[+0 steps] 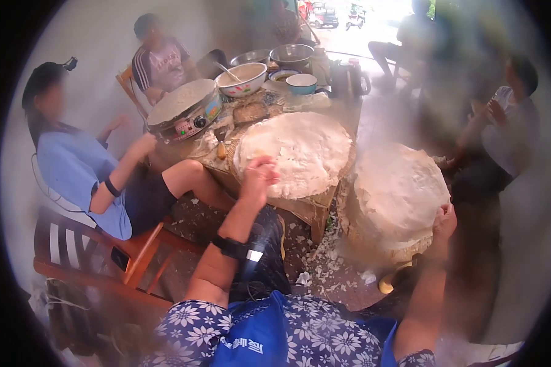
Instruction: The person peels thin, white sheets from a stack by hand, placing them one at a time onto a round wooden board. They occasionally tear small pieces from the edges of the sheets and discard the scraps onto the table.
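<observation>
Two tall round piles of thin pale flatbreads are in front of me. My left hand [261,177] is over the near left edge of the left pile [303,153]. Its fingers are curled in, slightly blurred, and I cannot make out what they hold, if anything. At the right pile [398,189], my right hand [445,221] has its fingers closed on the near right rim of the top flatbread. That flatbread lies over the pile with a ragged edge.
A round griddle [183,101] with a pale sheet on it stands at the table's left, by a batter bowl [242,85]. Metal basins [292,55], a small bowl [302,84] and a kettle [347,79] are behind. People sit left, right and back. Crumbs litter the floor.
</observation>
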Tool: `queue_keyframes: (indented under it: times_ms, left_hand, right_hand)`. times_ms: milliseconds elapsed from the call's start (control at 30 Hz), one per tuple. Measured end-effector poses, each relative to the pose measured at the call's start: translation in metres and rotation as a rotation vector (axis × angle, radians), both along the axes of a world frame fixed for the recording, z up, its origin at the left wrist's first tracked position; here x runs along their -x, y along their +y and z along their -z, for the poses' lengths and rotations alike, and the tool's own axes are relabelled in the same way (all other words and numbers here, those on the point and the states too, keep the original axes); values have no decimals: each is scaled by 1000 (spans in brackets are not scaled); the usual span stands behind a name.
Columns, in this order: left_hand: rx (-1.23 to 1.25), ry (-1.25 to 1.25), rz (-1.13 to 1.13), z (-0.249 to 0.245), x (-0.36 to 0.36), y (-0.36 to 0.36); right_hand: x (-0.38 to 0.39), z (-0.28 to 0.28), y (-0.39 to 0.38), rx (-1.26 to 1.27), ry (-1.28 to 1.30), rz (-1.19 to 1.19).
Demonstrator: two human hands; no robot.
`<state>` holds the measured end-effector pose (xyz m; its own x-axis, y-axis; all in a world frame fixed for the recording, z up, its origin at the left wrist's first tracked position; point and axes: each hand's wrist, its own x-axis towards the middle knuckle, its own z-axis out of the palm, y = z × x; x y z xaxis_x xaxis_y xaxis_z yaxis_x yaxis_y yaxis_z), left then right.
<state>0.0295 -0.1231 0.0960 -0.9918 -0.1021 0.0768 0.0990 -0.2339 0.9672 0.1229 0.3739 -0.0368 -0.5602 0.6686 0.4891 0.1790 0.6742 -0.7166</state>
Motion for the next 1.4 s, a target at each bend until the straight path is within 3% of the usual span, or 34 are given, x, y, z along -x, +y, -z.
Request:
queue_keyframes:
  times_ms: [100, 133, 267, 400, 533, 733, 1000, 1200, 1400]
  left_hand:
    - [-12, -45, -275, 9, 8, -59]
    - [3, -50, -307, 13, 11, -74]
    - [-39, -174, -264, 25, 15, -102]
    - [-14, -243, -168, 34, 21, -105]
    - [3, -257, -143, 38, 24, -107]
    - [40, -258, -83, 35, 22, -108]
    - [-78, -203, -61, 34, 22, -107]
    - [-116, -221, -33, 29, 23, -110]
    - [-148, -177, -56, 26, 23, -105]
  right_hand:
    - [12, -1, -25, 10, 80, -147]
    - [17, -2, -38, 134, 76, -223]
    - [20, -30, -116, 582, -55, -488]
    - [29, -43, -185, 679, -107, -799]
    - [47, -53, -236, 942, -103, -983]
    - [66, -74, -275, 973, -214, -780]
    - [81, -72, -276, 1002, -123, -608]
    - [95, -91, -264, 1024, -216, -719]
    - [98, -96, -263, 845, -187, -649]
